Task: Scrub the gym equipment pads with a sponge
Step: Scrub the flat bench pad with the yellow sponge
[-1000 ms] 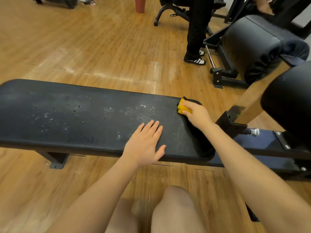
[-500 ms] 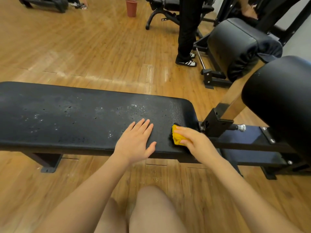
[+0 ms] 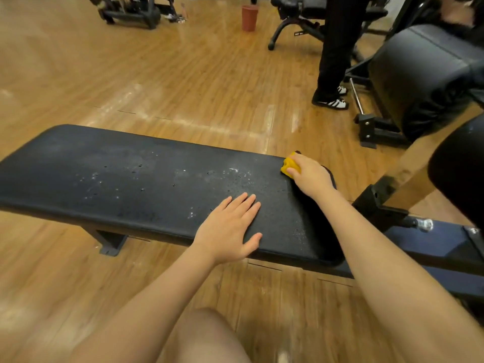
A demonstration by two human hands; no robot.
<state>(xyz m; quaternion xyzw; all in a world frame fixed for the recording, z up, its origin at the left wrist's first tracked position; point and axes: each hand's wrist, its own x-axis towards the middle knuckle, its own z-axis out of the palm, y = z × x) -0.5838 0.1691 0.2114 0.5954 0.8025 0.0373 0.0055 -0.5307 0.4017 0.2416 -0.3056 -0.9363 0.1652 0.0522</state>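
Right hand (image 3: 310, 176) grips the yellow sponge (image 3: 290, 166) at the far right corner of the black bench pad (image 3: 131, 184), centre-right of frame. Fingers curl over the sponge, so most of it is hidden; only a crumpled yellow edge shows. A dark strip at the hand's right side may be the sponge's scrub layer, can't tell. Left hand (image 3: 230, 229) lies flat on the pad's near edge, fingers straight and close together, thumb out. Pad surface is speckled with droplets or foam around the middle. Bench leg (image 3: 108, 241) only partly visible under the pad, lower left. Right edge: two round black roller pads (image 3: 419, 79), the nearer one cut off by the frame. Upper right: a standing person (image 3: 335, 48), only dark trousers and striped shoes visible. Red cup (image 3: 249, 18) on the wood floor (image 3: 183, 74), top centre. Bottom of frame blurred; a bare knee (image 3: 209, 336) shows there.
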